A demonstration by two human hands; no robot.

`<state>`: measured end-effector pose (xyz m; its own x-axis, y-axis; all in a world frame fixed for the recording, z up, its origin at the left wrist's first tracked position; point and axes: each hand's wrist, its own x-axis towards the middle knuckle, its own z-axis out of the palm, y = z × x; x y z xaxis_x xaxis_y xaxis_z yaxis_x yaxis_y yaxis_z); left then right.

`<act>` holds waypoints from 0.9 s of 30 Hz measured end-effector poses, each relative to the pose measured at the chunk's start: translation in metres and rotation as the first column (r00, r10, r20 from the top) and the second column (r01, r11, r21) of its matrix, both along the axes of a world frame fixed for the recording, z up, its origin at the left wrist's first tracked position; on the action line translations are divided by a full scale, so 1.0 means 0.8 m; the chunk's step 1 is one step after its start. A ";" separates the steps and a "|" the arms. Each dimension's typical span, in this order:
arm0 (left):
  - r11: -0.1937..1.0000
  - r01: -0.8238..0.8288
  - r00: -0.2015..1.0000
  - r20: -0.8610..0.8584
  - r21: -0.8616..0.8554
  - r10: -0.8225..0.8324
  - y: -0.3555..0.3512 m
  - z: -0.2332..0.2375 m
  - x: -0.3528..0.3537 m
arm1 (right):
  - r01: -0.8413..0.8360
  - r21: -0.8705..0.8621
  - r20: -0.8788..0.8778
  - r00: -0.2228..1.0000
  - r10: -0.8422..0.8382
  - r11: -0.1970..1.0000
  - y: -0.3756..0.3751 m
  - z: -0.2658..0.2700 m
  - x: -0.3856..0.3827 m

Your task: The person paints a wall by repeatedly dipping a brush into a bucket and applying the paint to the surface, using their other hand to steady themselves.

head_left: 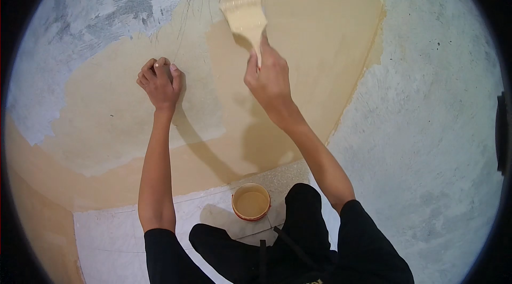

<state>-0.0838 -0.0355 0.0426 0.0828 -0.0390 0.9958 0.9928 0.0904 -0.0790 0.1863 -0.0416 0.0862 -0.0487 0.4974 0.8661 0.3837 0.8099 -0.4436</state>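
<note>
My right hand grips the handle of a wide paintbrush. Cream paint coats the brush, and its bristles lie at the upper part of the tan painted wall, slightly blurred. To the left, my left hand is held at the paler cream patch with its fingers curled in. I see nothing in that hand, and its palm side is partly hidden. A round tub of tan paint with a red lower edge stands on the floor between my arms.
Grey-white mottled wall surface spreads on the right, and a similar grey area lies at the upper left. Pale floor tiles meet the wall's lower edge. My black-clad knees are close to the tub.
</note>
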 end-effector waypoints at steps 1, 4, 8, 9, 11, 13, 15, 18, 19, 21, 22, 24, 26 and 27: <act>1.000 -0.001 1.000 0.015 -0.007 0.001 0.000 -0.001 0.002 | -0.018 -0.058 0.020 1.000 0.019 0.998 -0.007 -0.010 0.004; 1.000 -0.002 1.000 0.030 -0.012 0.003 0.000 -0.001 0.000 | -0.056 -0.037 -0.023 0.998 0.055 0.998 -0.015 -0.017 0.015; 1.000 -0.020 0.999 0.025 0.000 0.020 -0.001 0.000 0.003 | -0.011 0.146 -0.071 0.997 0.022 0.989 -0.008 0.030 0.015; 1.000 -0.016 0.999 0.027 -0.003 0.016 -0.001 0.000 0.003 | -0.038 0.098 -0.071 0.996 0.045 0.995 -0.008 0.044 0.011; 1.000 -0.004 1.000 0.009 -0.003 0.004 -0.001 0.000 0.001 | -0.061 0.048 -0.072 0.995 0.065 0.997 -0.003 0.050 0.005; 1.000 0.009 1.000 0.013 0.000 -0.009 -0.001 -0.001 0.002 | -0.008 0.039 -0.007 1.000 0.008 0.999 0.008 0.042 0.001; 1.000 0.020 1.000 0.010 0.007 -0.020 -0.001 -0.001 0.002 | 0.000 -0.016 0.015 1.000 0.001 1.000 0.002 0.021 0.007; 1.000 0.002 1.000 0.015 0.000 -0.002 -0.001 -0.001 0.002 | -0.059 -0.120 0.015 0.998 0.061 0.991 -0.024 -0.002 0.021; 1.000 0.003 1.000 0.021 -0.003 -0.003 -0.002 -0.001 0.002 | -0.117 -0.172 -0.013 0.993 0.117 0.978 -0.028 -0.004 0.023; 1.000 0.003 1.000 0.029 -0.005 -0.003 -0.002 0.000 0.003 | -0.083 -0.058 -0.021 0.996 0.082 0.995 -0.022 0.003 0.022; 1.000 0.007 1.000 0.028 -0.003 -0.007 -0.002 0.001 0.003 | -0.042 0.052 -0.037 0.998 0.044 0.998 -0.018 0.008 0.021; 1.000 0.015 1.000 0.026 -0.003 -0.015 -0.002 0.000 0.004 | -0.048 0.032 -0.043 0.998 0.049 0.998 -0.016 0.037 0.016; 1.000 -0.005 0.999 0.032 0.000 0.005 -0.001 -0.001 0.004 | -0.051 0.015 -0.051 0.997 0.052 0.999 -0.008 0.052 0.007; 1.000 -0.002 1.000 0.031 -0.002 0.002 -0.001 -0.001 0.004 | -0.066 0.020 -0.049 0.997 0.067 0.998 -0.004 0.054 0.002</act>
<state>-0.0809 -0.0365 0.0416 0.0521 -0.0371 0.9979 0.9946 0.0920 -0.0485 0.1875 -0.0446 0.1293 -0.0377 0.4789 0.8771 0.3070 0.8408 -0.4459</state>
